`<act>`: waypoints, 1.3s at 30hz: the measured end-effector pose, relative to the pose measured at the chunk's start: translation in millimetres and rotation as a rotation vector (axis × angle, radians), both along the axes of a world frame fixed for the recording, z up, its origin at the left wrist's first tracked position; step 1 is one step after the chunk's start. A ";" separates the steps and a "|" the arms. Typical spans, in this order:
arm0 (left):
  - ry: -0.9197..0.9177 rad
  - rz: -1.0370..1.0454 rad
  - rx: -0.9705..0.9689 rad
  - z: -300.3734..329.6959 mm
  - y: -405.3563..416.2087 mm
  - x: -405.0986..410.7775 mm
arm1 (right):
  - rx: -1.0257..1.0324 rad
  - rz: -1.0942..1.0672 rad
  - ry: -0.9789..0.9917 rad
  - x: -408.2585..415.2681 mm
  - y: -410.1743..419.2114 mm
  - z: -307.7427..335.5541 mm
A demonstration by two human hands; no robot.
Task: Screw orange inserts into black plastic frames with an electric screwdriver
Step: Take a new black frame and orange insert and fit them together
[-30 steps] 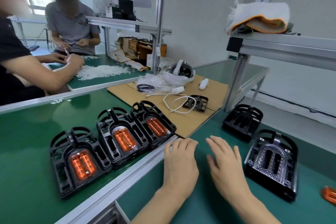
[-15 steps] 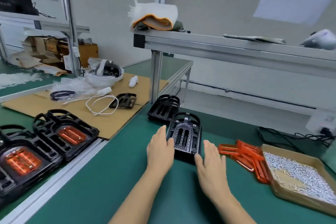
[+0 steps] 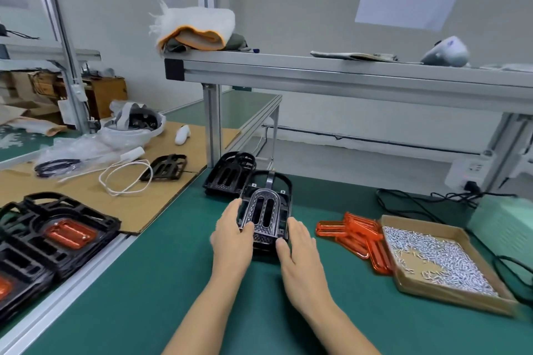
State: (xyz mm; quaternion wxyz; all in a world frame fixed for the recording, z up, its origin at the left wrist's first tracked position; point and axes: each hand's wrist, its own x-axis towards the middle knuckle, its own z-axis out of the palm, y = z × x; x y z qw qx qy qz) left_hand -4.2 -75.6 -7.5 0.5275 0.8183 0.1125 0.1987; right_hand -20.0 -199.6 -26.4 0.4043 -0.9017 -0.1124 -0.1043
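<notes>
- The black frame is being held between both hands on the green desk, the left hand gripping its left edge with the thumb hooked over, the right hand touching its right edge with fingers fairly straight.
- Its long axis is being kept pointing away from the hands.
- The orange inserts are lying just right of the right hand, the nearer one for a reach.

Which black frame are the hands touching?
The frame with the silvery middle, in front on the green mat, between the left hand and right hand. The others lie farther off, untouched.
</notes>
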 end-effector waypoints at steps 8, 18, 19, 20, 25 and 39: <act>-0.118 -0.186 -0.595 6.7 -46.8 -25.4 | 0.963 -0.078 0.046 -23.5 -50.7 25.5; 0.080 -0.479 -0.680 -2.2 -113.6 -54.0 | 0.799 0.077 -0.058 -66.0 -129.6 44.2; 0.129 -0.480 -0.725 -1.4 -112.7 -52.4 | 0.636 0.050 -0.136 -71.9 -137.9 43.7; 0.181 -0.488 -0.815 -0.8 -110.3 -50.0 | 0.449 0.025 -0.212 -77.9 -146.0 41.3; 0.304 -0.548 -0.826 -1.2 -97.1 -39.0 | -0.287 0.130 -0.408 -100.2 -175.5 7.3; 0.217 -0.404 0.142 -21.7 -99.0 -52.4 | -0.578 0.360 -0.309 -101.4 -188.8 1.8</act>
